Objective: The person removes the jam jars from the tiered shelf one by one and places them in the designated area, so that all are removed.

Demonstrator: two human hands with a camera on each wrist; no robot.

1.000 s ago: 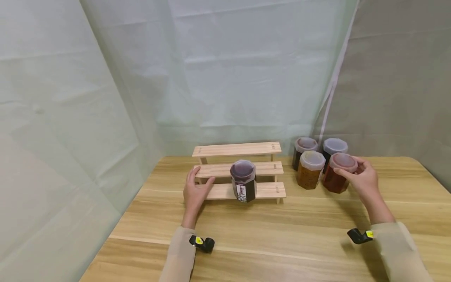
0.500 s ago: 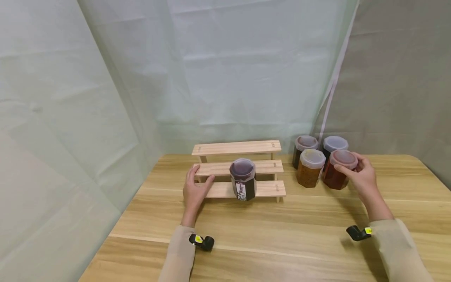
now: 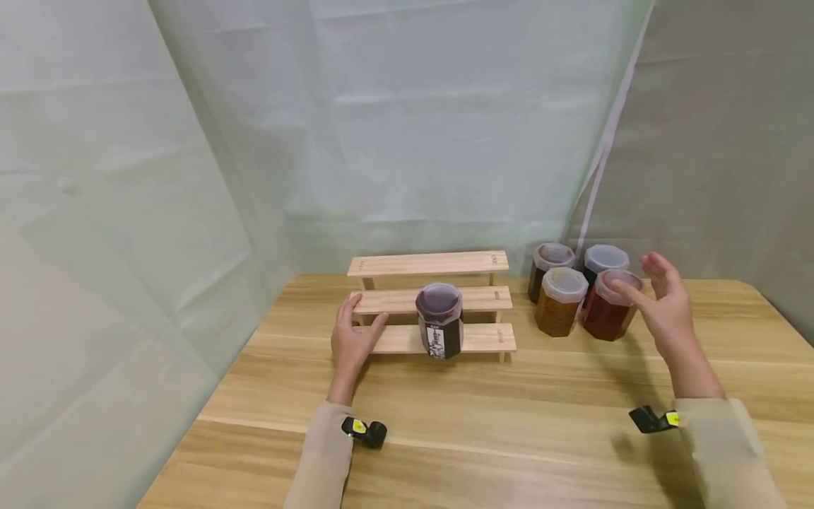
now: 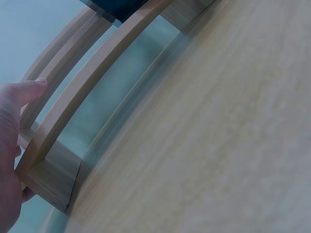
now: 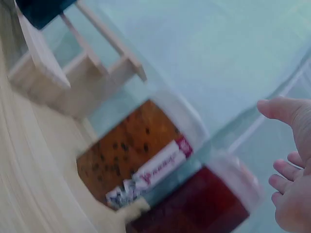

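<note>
Wooden table (image 3: pixel 572 396): five jars, one three-step rack (image 3: pixel 432 304), two hands.

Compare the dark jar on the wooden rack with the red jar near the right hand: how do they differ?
The dark jar holds almost black contents, while the red jar holds deep red ones. The dark jar stands alone on the lowest step of the rack; the red jar stands on the table in a group of four jars. The open right hand is beside the red jar; no hand is at the dark jar. Both are upright, with faceted, translucent lids.
</note>
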